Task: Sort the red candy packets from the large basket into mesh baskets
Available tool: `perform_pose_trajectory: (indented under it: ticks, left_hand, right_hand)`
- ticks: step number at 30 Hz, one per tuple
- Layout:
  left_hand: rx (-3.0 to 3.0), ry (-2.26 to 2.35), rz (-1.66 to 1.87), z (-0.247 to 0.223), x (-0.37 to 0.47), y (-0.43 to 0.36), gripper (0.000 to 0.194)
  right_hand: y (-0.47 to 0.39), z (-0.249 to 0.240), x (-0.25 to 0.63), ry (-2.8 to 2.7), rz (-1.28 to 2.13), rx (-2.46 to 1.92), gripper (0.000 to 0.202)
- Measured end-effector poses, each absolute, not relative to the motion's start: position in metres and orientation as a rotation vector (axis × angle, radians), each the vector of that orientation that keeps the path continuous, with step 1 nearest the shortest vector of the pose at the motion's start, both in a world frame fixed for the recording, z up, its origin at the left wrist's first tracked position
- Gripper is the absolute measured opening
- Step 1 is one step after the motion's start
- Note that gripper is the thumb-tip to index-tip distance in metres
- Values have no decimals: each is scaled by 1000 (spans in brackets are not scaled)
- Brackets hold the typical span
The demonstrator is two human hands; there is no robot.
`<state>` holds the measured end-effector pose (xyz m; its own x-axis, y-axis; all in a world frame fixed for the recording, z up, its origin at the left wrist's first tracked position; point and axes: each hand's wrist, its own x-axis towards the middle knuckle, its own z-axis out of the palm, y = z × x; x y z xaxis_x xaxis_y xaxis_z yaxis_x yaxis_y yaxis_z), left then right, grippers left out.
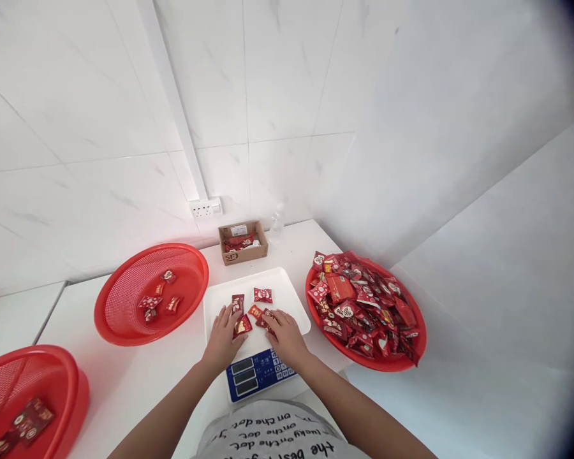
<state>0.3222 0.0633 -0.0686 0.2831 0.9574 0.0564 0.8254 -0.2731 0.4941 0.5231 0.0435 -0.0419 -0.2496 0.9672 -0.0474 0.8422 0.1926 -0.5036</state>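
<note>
A white weighing scale (280, 284) with a blue keypad panel stands on the table before me, and several small red snack packets lie on its tray. My left hand (221, 341) rests fingers stretched over the left side of the tray, touching an upright red packet (238, 302); another red packet (242, 326) lies by its fingertips and thumb. On the right, my right hand (287, 338) lies with fingers extended over a dark red packet (267, 317), beside an orange-red packet (255, 311). One patterned red packet (263, 295) sits farther back, apart from both hands.
At the right, a red basket (421, 338) is heaped with red packets. A red mesh basket (124, 287) at the left holds several packets; another red basket (79, 389) is nearer. Behind the scale are a cardboard box (243, 256) and clear plastic (277, 218) by the wall.
</note>
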Motion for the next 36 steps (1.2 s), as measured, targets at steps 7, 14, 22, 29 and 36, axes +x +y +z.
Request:
perform_pose_trajectory:
  ticks: [7, 14, 22, 29, 36]
  left_hand:
    - [2253, 1595, 538, -66, 325, 70, 44]
    - [2306, 1586, 457, -51, 332, 81, 42]
    - [2186, 1670, 383, -50, 334, 84, 40]
    - [2070, 1674, 374, -44, 328, 82, 43]
    - [2062, 1685, 284, -38, 326, 77, 51]
  right_hand:
    - [44, -39, 540, -2117, 612, -1831, 46]
    - [40, -41, 546, -2084, 667, -1833, 52]
    - [45, -43, 544, -2058, 736, -1753, 52]
    - [53, -44, 542, -2039, 777, -1741, 53]
    - [50, -48, 542, -2045, 714, -1753, 50]
